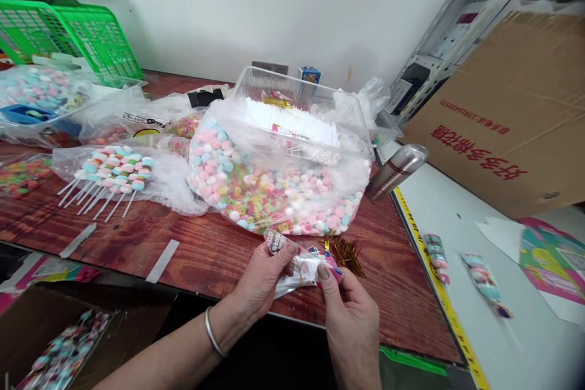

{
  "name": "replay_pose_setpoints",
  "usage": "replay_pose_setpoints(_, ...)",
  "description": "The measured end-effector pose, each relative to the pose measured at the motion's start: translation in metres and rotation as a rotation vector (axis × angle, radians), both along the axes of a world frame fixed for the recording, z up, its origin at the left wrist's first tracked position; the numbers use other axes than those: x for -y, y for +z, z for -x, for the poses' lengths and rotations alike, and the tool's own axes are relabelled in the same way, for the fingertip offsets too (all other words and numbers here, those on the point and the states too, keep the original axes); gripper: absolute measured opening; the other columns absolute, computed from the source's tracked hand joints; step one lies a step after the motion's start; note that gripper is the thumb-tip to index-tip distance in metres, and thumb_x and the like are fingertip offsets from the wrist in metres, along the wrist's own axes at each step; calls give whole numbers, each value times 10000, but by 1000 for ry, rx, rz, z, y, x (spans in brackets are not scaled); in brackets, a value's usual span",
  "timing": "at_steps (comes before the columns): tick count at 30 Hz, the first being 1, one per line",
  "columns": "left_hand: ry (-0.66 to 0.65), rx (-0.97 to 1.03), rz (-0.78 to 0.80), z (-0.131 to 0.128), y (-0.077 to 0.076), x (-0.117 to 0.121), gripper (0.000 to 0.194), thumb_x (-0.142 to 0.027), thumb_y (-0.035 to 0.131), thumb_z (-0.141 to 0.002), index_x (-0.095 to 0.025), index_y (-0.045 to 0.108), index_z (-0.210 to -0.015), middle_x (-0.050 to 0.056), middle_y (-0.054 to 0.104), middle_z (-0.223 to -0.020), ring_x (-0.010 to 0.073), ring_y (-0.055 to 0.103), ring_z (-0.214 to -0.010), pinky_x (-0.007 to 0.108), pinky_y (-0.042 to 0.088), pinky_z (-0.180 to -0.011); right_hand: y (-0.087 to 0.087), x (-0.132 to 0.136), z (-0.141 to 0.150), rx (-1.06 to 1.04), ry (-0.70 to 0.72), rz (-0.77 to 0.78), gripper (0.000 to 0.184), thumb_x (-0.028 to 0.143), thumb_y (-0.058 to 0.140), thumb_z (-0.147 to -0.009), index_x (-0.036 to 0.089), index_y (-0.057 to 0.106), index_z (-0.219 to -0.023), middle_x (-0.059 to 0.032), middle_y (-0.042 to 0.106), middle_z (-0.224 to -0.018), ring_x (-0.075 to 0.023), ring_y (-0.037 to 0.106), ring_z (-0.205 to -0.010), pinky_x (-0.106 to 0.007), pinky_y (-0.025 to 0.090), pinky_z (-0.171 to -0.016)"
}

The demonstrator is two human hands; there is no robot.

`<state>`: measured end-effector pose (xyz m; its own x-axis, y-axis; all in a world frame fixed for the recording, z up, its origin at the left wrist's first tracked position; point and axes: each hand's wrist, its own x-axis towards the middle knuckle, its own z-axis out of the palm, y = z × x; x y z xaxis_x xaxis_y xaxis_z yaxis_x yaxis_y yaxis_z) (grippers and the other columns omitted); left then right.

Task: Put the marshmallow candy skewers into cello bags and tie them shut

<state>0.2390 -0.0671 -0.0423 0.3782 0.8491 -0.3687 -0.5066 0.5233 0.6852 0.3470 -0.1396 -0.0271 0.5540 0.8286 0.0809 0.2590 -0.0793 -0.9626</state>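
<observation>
Near the table's front edge, my left hand [262,274], with a silver bangle at its wrist, pinches a small printed clear plastic bag [301,269]. The thumb and fingers of my right hand [347,311] are closed on the bag's other end. Whether the bag has anything inside, I cannot tell. Gold twist ties [346,254] lie in a loose pile just beyond my right hand. Behind my hands spreads a large clear bag of pastel marshmallows and gummy rings [256,192]. On it rests a clear plastic tub [356,116] holding many white paper-like pieces.
Marshmallow skewers [116,169] lie on plastic at the left. A steel thermos [397,172] stands at the right edge. Two wrapped candies [485,280] are on the white surface beside it. A big cardboard box [507,103] and a green basket [98,42] flank the table.
</observation>
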Motion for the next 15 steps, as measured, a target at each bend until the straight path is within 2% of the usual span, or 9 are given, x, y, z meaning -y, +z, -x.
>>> replay_pose_setpoints(2, -20, 101, 39, 1, -2, -2, 378, -373, 851, -620, -152, 561, -720, -39, 556, -618, 72, 495, -542, 197, 434, -540, -3, 1, 1, 84, 17, 18, 365, 485, 603, -848, 173, 624, -660, 17, 583, -595, -127, 520, -559, -220, 414, -522)
replay_pose_setpoints(4, 25, 181, 111, 2, -4, -5, 378, -312, 869, -603, -159, 545, -723, -54, 554, -619, 59, 491, -524, 178, 424, -508, -7, 2, 0, 149, 26, 17, 368, 464, 608, -854, 179, 590, -623, 24, 555, -577, -122, 506, -541, -224, 403, -515)
replay_pose_setpoints(5, 66, 211, 154, 3, -5, -7, 383, -288, 877, -593, -161, 539, -723, -59, 553, -614, 54, 489, -512, 170, 417, -489, -8, 3, 0, 174, 13, -8, 329, 449, 613, -857, 180, 602, -667, 19, 575, -615, -129, 528, -566, -234, 422, -540)
replay_pose_setpoints(7, 130, 266, 238, 5, -8, -12, 380, -251, 879, -593, -162, 548, -758, -56, 578, -639, 54, 512, -516, 161, 418, -469, -9, 4, 1, 235, -43, -105, 227, 409, 629, -859, 184, 639, -881, -12, 630, -779, -161, 592, -694, -279, 477, -664)
replay_pose_setpoints(9, 171, 304, 284, 8, -11, -16, 365, -213, 870, -610, -162, 563, -801, -50, 602, -668, 56, 539, -534, 154, 423, -459, -6, 4, 3, 353, -93, -240, 298, 371, 657, -847, 194, 604, -1080, -56, 629, -962, -202, 609, -873, -354, 481, -820)
replay_pose_setpoints(12, 178, 331, 285, 11, -12, -17, 313, -191, 839, -661, -162, 578, -832, -49, 605, -664, 61, 553, -541, 157, 431, -456, 0, 1, 9, 546, -82, -352, 296, 347, 674, -839, 201, 607, -1088, -95, 592, -1082, -237, 571, -1031, -407, 448, -917)
replay_pose_setpoints(15, 160, 335, 247, 12, -11, -13, 291, -204, 828, -677, -162, 589, -837, -39, 614, -680, 73, 566, -564, 177, 453, -488, 0, -3, 14, 556, -40, -306, 253, 345, 651, -853, 204, 634, -1061, -108, 574, -1148, -248, 555, -1087, -418, 448, -933)
